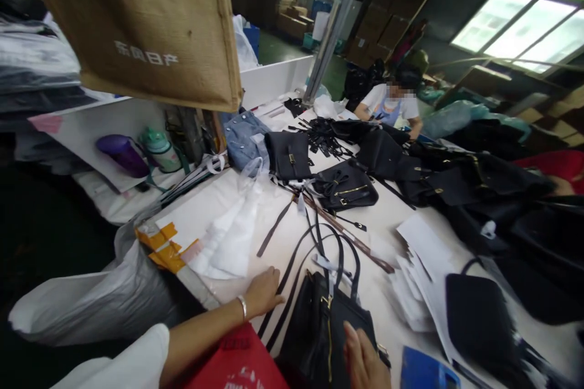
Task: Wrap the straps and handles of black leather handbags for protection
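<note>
A black handbag [314,328] with gold zips and two looped handles stands on the white table at the near edge. My left hand [263,293], a bracelet at its wrist, is beside the bag's long black strap [285,279]; its fingers are bent, and whether they grip anything is unclear. My right hand [362,355] lies against the front of the bag with its fingers extended, gripping nothing visible. A brown strap [347,234] lies behind the handles. Below my left arm is a red cloth [237,361] with pale print.
White sheets [417,279] and a blue object [426,371] lie to the right. Black bags [349,185] are piled farther back. A person [392,103] sits across the table. A brown jute bag [155,36] hangs at upper left, near a metal post [335,27].
</note>
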The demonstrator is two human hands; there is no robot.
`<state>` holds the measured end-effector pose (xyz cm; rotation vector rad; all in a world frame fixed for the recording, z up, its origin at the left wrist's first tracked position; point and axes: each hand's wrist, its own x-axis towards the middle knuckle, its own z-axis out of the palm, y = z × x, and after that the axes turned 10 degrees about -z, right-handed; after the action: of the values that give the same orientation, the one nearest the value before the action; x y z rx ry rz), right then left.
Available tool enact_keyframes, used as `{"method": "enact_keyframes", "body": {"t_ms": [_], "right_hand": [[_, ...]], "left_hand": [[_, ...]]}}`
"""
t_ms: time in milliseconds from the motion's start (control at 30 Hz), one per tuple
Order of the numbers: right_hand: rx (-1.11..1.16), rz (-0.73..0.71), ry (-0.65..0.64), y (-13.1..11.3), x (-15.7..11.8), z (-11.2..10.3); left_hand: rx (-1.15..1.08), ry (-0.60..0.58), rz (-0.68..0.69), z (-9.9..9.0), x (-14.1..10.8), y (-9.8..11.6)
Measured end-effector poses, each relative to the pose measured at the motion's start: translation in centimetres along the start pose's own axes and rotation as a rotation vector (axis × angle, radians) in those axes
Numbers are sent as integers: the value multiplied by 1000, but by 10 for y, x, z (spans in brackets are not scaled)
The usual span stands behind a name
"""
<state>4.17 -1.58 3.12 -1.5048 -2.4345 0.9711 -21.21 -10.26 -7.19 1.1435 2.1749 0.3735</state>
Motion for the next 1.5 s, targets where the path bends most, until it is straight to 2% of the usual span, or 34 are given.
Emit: {"method": "enact_keyframes", "body": {"t_ms": [100, 167, 267, 367, 433, 500, 600, 700, 867, 1000, 1133, 1233, 1367, 1500], "right_hand": [[41, -212, -165, -67, 29, 30], [25, -337, -250, -103, 47, 51], [-50, -442, -379, -139, 76, 87], [-72, -415, -484, -164, 104, 128], [-79, -361, -504, -178, 120, 156], [-97, -323, -494, -192, 133, 182], [-115, -286, -492, -208, 145, 213], [-116, -240, -514, -212, 149, 233], [-26, -170, -484, -199, 149, 241], [146, -109, -438, -182, 152, 233], [383, -47, -427, -169, 154, 221], [546, 30, -456, -165, 148, 214], [644, 129, -459, -164, 136, 208], [639, 152, -481, -166, 124, 202]], "left_hand": [[-70, 33, 7, -21, 1, -22], [-122, 122, -42, -41, 0, -46], [-195, 298, -212, -70, -4, -90], [-269, 381, -367, -86, -4, -131], [-340, 389, -441, -89, -1, -149], [-431, 370, -505, -85, 2, -159], [-603, 286, -594, -77, 8, -160], [-754, 202, -641, -72, 11, -158], [-856, 133, -668, -81, 9, -164], [-849, 209, -656, -102, 11, -169], [-847, 227, -569, -120, 27, -154], [-895, 138, -534, -124, 50, -130], [-1030, -46, -554, -121, 86, -98], [-1237, -196, -534, -123, 122, -83]]}}
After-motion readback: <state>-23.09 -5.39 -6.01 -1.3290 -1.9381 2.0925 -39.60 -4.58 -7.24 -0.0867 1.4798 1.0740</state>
